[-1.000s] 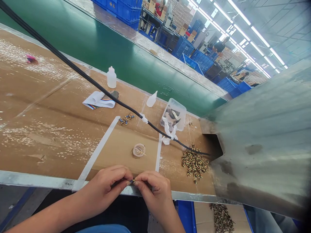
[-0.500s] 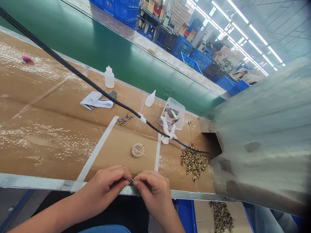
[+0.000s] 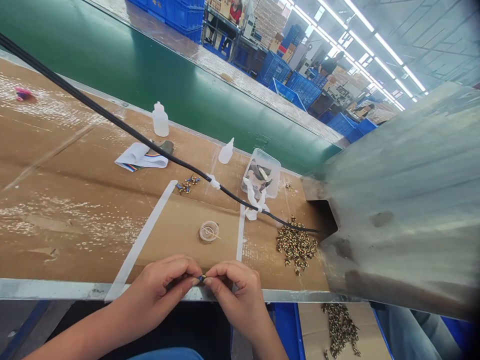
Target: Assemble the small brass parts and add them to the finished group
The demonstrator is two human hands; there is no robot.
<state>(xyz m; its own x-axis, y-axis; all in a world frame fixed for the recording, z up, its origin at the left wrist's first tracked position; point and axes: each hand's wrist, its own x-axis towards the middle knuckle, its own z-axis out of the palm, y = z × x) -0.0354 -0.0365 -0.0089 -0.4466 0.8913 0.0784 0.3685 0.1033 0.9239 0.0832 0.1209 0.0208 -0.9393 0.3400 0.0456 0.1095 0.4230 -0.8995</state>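
Between the fingertips of my two hands is a tiny blue and yellow piece [image 3: 202,277], too small to make out fully. My left hand [image 3: 167,282] pinches its blue end between thumb and forefinger. The thumb and forefinger of my right hand [image 3: 236,290] are closed on its yellow end. Both hands are at the bench's front edge, the wrists over the metal rim. Just beyond them a small round clear cup [image 3: 209,231] with a thin stick across it stands on a taped cardboard sheet [image 3: 176,220]. A few similar blue and yellow pieces [image 3: 187,184] lie behind the sheet.
A black cable [image 3: 112,107] crosses over the bench. To the right lie a heap of small yellow-black pieces [image 3: 296,245] and a metal housing [image 3: 397,215]. Behind stand two white squeeze bottles [image 3: 161,122] and a clear plastic box [image 3: 272,175]. A green conveyor belt [image 3: 180,90] runs beyond.
The view has shifted slightly, so the bench items appear a little further left. Both hands keep their pinch on the small piece, with hardly any visible movement.
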